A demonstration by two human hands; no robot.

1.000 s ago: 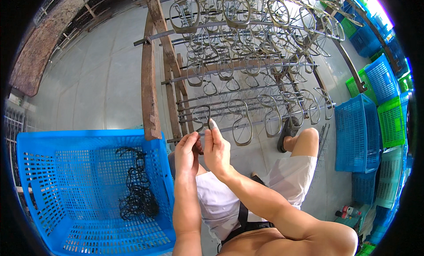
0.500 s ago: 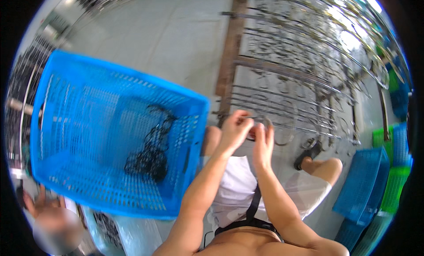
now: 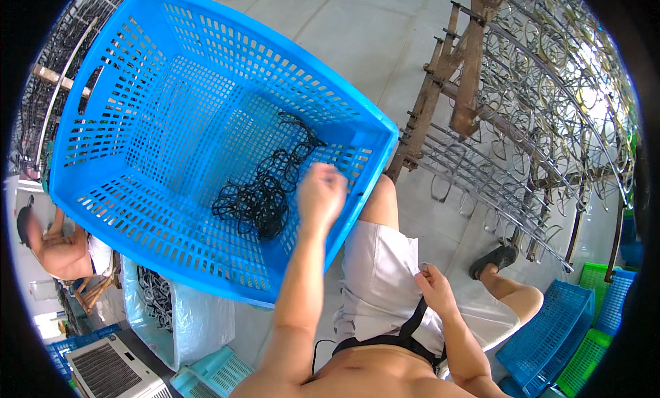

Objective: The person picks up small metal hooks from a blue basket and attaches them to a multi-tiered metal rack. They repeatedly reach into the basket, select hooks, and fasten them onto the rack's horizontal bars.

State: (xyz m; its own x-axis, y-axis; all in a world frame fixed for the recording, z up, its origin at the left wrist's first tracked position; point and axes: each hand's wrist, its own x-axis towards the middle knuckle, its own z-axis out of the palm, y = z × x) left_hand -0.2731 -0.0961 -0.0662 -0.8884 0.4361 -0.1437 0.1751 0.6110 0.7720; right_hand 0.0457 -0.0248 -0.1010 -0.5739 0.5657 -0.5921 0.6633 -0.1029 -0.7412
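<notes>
My left hand (image 3: 322,195) is over the near right side of a large blue plastic basket (image 3: 275,51), inside its rim. Its fingers look curled but are smeared by motion, so what they hold, if anything, does not show. Beside it, a tangled heap of thin black loops (image 3: 258,202) lies on the basket's bottom and trails toward the far right corner. My right hand (image 3: 434,288) rests by the white shorts (image 3: 381,260), its fingers pinched together. Whatever is between those fingers, if anything, is too small to make out.
At right stands a wooden and metal rack (image 3: 467,89) hung with many curved wire-like pieces. Blue crates (image 3: 543,336) and green crates (image 3: 584,360) stand at lower right. A plastic-lined bin (image 3: 199,322) with dark pieces is at lower left. Another person (image 3: 65,253) sits at far left.
My hands were together in front of the rack. The left has moved left over the basket, the right down to the shorts. The view has shifted.
</notes>
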